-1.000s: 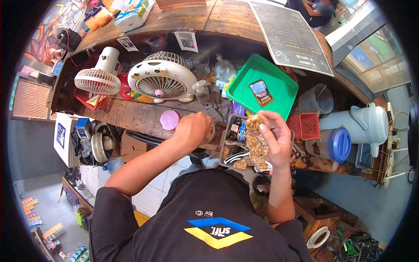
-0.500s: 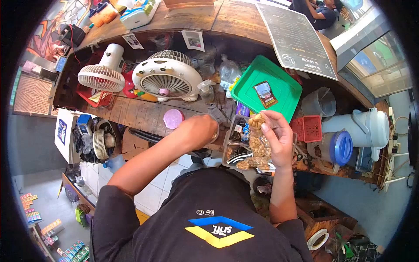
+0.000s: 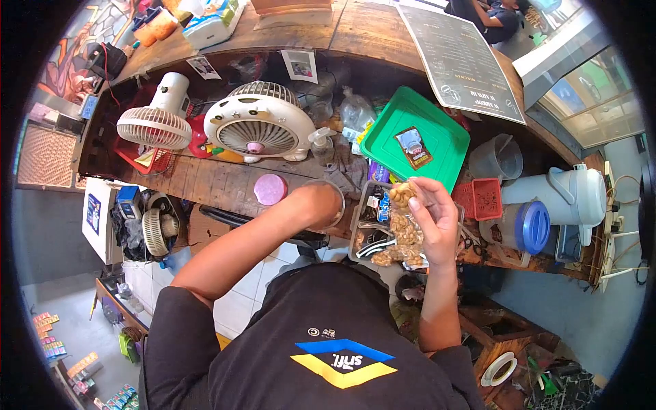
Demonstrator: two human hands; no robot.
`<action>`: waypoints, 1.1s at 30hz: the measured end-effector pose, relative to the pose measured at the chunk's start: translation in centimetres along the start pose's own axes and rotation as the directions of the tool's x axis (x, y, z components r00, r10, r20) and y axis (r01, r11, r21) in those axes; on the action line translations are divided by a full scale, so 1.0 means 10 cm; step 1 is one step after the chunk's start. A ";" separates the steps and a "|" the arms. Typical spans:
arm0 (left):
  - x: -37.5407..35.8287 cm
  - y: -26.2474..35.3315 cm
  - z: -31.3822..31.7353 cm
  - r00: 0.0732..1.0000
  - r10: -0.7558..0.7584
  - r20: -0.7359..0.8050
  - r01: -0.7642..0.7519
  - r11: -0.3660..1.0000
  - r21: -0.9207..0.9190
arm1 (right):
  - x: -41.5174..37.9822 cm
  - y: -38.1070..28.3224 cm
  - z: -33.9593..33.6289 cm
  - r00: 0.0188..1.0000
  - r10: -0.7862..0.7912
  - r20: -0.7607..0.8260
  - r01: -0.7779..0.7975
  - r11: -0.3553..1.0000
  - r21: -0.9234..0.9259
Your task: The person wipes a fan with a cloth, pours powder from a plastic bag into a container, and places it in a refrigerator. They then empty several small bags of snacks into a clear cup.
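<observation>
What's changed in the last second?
Your left hand has shifted slightly right and lowered, over or into the round container; any grip is hidden. Your right hand still pinches the bag of nuts; the green tray and its sachet stayed put.

A strip of clear plastic packets (image 3: 407, 229), each filled with pale brown, nut-like pieces, hangs from the fingertips of the right hand (image 3: 435, 213), pinched at its top packet. The packets look closed and plump; the strip drops over an open, see-through box (image 3: 354, 231), its lowest packets bunched sideways near the front edge. A round, clear-rimmed container (image 3: 343, 206) sits on the worktop (image 3: 229, 179), largely hidden by the left hand (image 3: 318, 204).
</observation>
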State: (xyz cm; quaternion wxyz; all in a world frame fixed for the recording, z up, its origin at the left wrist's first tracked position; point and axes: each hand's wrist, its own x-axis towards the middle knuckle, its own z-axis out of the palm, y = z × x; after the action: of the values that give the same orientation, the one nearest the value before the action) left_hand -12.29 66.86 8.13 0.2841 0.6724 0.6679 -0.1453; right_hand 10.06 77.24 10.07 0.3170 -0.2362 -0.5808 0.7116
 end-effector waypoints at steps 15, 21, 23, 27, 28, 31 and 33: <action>-0.87 0.00 -0.60 0.995 0.012 -0.094 -0.043 0.942 -0.333 | 0.09 -0.21 0.22 0.994 -0.022 0.111 0.024 1.000 -0.014; -1.27 -0.53 -0.28 0.819 -0.058 -0.570 -0.318 0.782 -0.536 | 0.31 -0.38 0.65 0.915 -0.050 0.401 0.237 0.871 -0.431; -1.26 -0.59 -0.14 0.804 -0.108 -0.584 -0.322 0.748 -0.581 | 0.41 -0.34 0.78 0.852 -0.128 0.508 0.423 0.739 -0.524; -1.17 -0.69 0.15 0.779 -0.185 -0.599 -0.339 0.679 -0.651 | 0.48 -0.35 1.00 0.787 0.025 0.616 0.548 0.428 -0.718; -1.15 -0.67 0.20 0.777 -0.189 -0.600 -0.343 0.673 -0.656 | 0.50 -0.33 1.03 0.790 0.145 0.595 0.519 0.358 -0.776; -1.05 -0.63 0.34 0.834 -0.124 -0.538 -0.351 0.634 -0.689 | 0.54 -0.23 1.12 0.783 0.282 0.555 0.515 0.208 -0.832; -0.90 -0.60 0.51 0.839 -0.110 -0.533 -0.366 0.612 -0.702 | 0.55 -0.10 1.14 0.752 0.371 0.545 0.534 0.142 -0.833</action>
State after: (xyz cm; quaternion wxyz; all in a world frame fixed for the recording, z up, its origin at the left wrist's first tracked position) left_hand -17.87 56.26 8.10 0.3629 0.5412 0.6615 0.3712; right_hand -1.53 73.65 13.65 -0.0993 -0.0832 -0.9783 0.1617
